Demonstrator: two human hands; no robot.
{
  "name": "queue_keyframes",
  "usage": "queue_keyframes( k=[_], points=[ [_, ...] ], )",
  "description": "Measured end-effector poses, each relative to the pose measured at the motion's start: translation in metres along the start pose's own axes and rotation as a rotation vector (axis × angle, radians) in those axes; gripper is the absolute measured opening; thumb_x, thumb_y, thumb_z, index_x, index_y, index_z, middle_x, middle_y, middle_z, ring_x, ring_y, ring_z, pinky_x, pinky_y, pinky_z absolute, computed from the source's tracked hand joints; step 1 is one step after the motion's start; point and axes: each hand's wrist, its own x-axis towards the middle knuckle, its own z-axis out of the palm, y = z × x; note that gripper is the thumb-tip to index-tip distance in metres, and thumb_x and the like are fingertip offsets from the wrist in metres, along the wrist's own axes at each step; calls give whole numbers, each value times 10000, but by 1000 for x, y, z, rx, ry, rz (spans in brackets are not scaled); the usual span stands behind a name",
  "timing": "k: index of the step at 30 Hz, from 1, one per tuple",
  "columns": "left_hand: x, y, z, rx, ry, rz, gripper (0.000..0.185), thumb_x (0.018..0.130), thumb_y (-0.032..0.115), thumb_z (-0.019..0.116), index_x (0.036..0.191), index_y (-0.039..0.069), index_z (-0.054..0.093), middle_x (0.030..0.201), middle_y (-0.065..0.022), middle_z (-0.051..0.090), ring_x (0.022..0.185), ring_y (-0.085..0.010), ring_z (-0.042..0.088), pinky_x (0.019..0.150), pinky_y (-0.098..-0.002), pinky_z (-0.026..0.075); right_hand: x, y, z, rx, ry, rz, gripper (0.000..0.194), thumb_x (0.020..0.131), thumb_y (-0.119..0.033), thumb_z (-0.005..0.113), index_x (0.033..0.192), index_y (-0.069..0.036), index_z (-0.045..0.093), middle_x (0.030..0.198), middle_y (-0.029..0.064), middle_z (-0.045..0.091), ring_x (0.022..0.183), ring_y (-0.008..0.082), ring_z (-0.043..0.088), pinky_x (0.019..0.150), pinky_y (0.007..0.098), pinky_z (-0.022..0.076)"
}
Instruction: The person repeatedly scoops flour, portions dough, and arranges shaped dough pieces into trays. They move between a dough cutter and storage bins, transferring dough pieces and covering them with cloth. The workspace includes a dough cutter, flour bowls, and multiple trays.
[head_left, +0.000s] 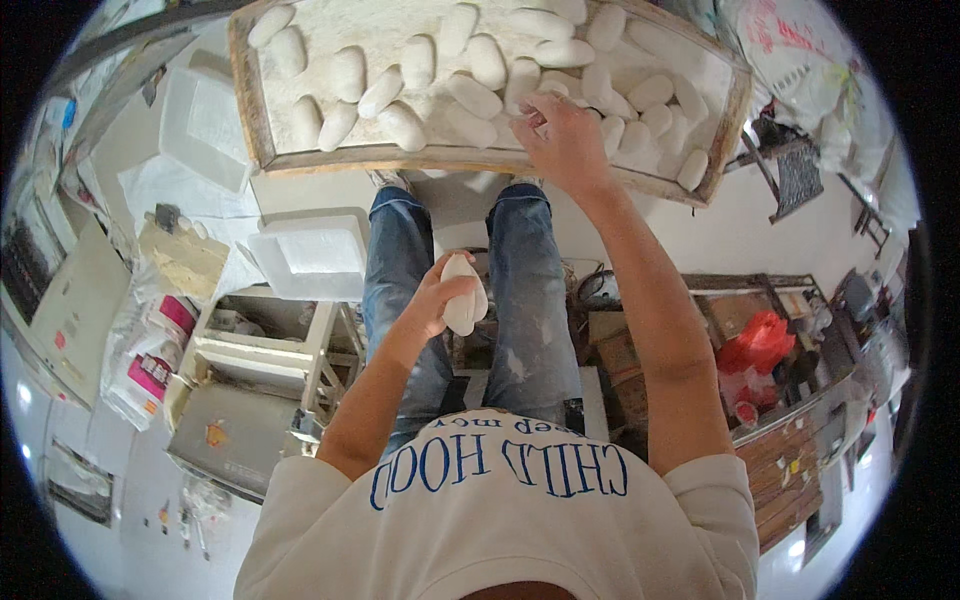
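Note:
A shallow wooden-framed tray (420, 159) lies ahead of me, its bed dusted with pale powder. Many smooth white oval dough pieces (402, 126) are spread over it, closer together on the right side. My right hand (566, 139) reaches over the near rim with bent fingers, among the pieces right of centre. Whether its fingertips grip one is not clear. Held low in front of my thighs, my left hand (435, 300) has a small bunch of white oval pieces (463, 296) in its grasp, pressed together side by side.
Two white plastic bins (311, 255) (196, 124) stand at the left, near a yellowish block (184, 259) on white sheeting. A metal-framed stand (247, 397) is at my lower left. To my right, a red plastic bag (757, 345) rests on a cluttered wooden table (784, 480).

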Motion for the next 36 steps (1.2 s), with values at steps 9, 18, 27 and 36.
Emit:
queue_keyframes(
  k=[9,18,27,36],
  points=[
    [-16,-25,-31,-235,-87,112,451,778,167,688,1200,137,534,928,-59,560,827,-219,609,674,-388,515,10,-33,61,-267,-493,-68,311,803,-240,659,1018,-16,654,877,175,659,822,300,654,735,401,507],
    [-40,-57,-69,-613,-6,217,563,757,185,687,1281,111,495,943,-60,548,797,-233,610,688,-375,531,-20,-71,84,-267,-605,-20,287,791,-251,657,972,-28,658,778,150,633,761,331,624,719,411,497],
    [-95,-9,-125,-770,-71,323,513,791,126,644,1282,105,496,955,-77,540,816,-216,600,694,-375,535,-32,-124,112,-414,-790,-43,324,801,-265,647,1034,-40,672,906,171,677,857,332,655,785,420,512],
    [-171,35,-234,-838,76,463,475,822,121,615,1280,99,492,955,-87,557,851,-231,612,729,-382,544,-36,-219,143,-424,-858,65,398,808,-339,635,1055,-29,668,966,184,677,890,338,656,810,412,512]
  ],
)
